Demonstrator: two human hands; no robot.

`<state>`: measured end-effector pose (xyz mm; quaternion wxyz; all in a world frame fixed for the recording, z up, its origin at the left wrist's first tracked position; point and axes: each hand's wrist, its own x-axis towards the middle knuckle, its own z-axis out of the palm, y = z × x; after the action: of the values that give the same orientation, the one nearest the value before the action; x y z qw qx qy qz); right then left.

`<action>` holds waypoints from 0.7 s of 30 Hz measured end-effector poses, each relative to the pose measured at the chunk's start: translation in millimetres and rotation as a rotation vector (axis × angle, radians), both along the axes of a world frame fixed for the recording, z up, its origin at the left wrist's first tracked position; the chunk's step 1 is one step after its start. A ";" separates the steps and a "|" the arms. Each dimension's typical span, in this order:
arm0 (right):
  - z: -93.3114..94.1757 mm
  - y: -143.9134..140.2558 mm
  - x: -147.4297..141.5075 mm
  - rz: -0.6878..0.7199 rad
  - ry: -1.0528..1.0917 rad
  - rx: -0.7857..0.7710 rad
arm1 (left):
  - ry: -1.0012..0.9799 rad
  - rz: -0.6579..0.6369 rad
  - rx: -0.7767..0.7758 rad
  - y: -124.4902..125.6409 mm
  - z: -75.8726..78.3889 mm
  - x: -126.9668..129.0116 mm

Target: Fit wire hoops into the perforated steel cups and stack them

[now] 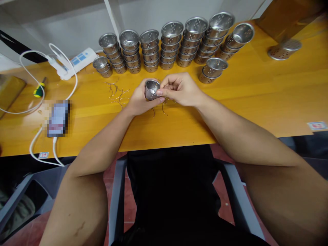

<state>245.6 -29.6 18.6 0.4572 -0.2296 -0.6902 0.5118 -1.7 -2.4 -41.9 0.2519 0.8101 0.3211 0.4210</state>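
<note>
A small perforated metal cup (151, 89) sat between the person's two hands, raised just above the middle of the yellow wooden table (256, 92). The left hand (139, 100) cradled it from below and behind, fingers curled round its wall, while the right hand (179, 89) pinched at its rim with thumb and forefinger closed. Thin bent wire hooks (119, 94) lay scattered on the tabletop just beside and under the hands, some partly hidden by them. Beyond them, along the far edge, stood leaning stacks of the same metal cups (169, 46), with a short stack (212, 70) apart on the right and a single upturned cup (284, 49) farther right. To the left lay a phone (58, 118) on a white cable (36, 150), a white power strip (82, 58) and a green-handled screwdriver (39, 89). A pale wall (153, 13) rose behind the table; a grey chair frame (118, 191) and reddish floor showed below.
</note>
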 end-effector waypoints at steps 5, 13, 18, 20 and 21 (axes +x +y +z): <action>-0.4 -0.4 1.7 -0.033 -0.064 0.024 | -0.049 -0.048 -0.026 5.5 -6.8 0.8; -13.1 6.7 7.9 -0.311 -0.155 0.269 | -0.140 -0.003 0.004 16.7 -12.5 0.1; -13.5 5.6 13.1 -0.283 -0.220 0.421 | -0.161 0.028 -0.014 19.2 -14.1 0.4; -14.8 5.1 13.8 -0.261 -0.239 0.428 | -0.155 0.034 -0.016 18.5 -12.9 0.8; -15.7 5.2 14.0 -0.249 -0.253 0.429 | -0.151 0.034 -0.017 17.9 -12.1 1.0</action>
<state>259.7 -24.4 2.9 0.4649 -0.2727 -0.8008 0.2612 -0.7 15.5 -53.9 0.2747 0.7684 0.3186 0.4823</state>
